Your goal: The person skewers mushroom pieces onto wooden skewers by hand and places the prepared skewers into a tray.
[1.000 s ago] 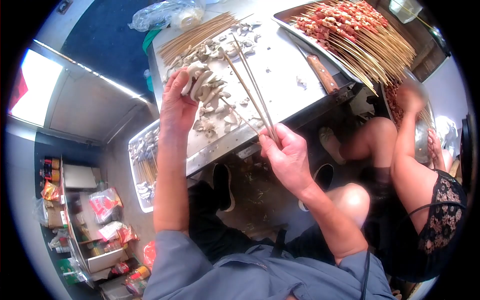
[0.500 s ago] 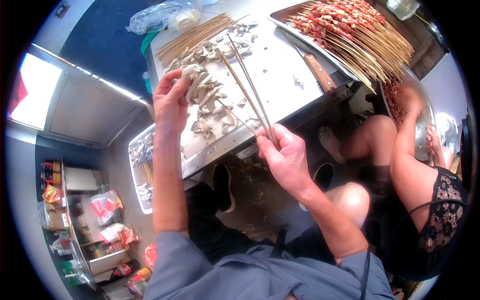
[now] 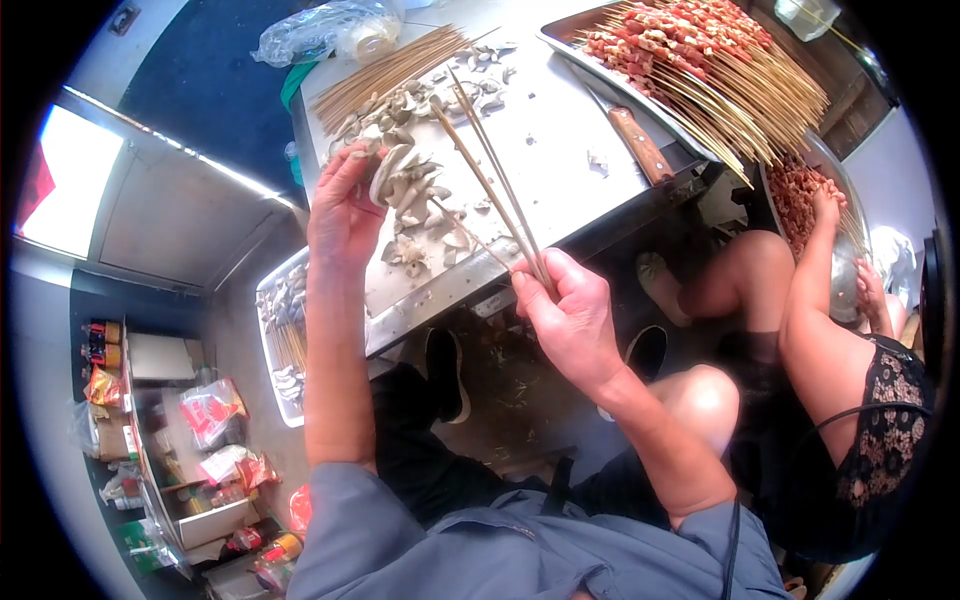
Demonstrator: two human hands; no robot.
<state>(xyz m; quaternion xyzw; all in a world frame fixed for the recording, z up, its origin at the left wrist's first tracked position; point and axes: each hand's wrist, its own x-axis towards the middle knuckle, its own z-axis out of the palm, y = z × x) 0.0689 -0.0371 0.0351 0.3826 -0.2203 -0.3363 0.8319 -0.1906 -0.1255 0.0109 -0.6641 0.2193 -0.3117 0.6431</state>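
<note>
My right hand (image 3: 572, 312) is closed on several thin wooden skewers (image 3: 492, 178). One of them points left and carries a stack of pale grey mushroom pieces (image 3: 405, 186). At the stack's far end, my left hand (image 3: 345, 205) pinches a mushroom piece between thumb and fingers. Loose mushroom pieces (image 3: 405, 250) lie scattered on the white table (image 3: 570, 215) below and behind the stack. A pile of bare skewers (image 3: 390, 75) rests at the table's back left.
A tray (image 3: 570, 42) of skewered red meat stands back right, near a wooden-handled knife (image 3: 640, 145). Lower left is a white tray (image 3: 264, 335) with mushroom skewers. At right, a co-worker's hand (image 3: 828, 203) reaches over a metal bowl (image 3: 845, 290) of meat.
My left hand has shifted slightly down and its grip at the end of the stack has changed. My right hand has barely moved. The co-worker's hand has moved slightly at the bowl.
</note>
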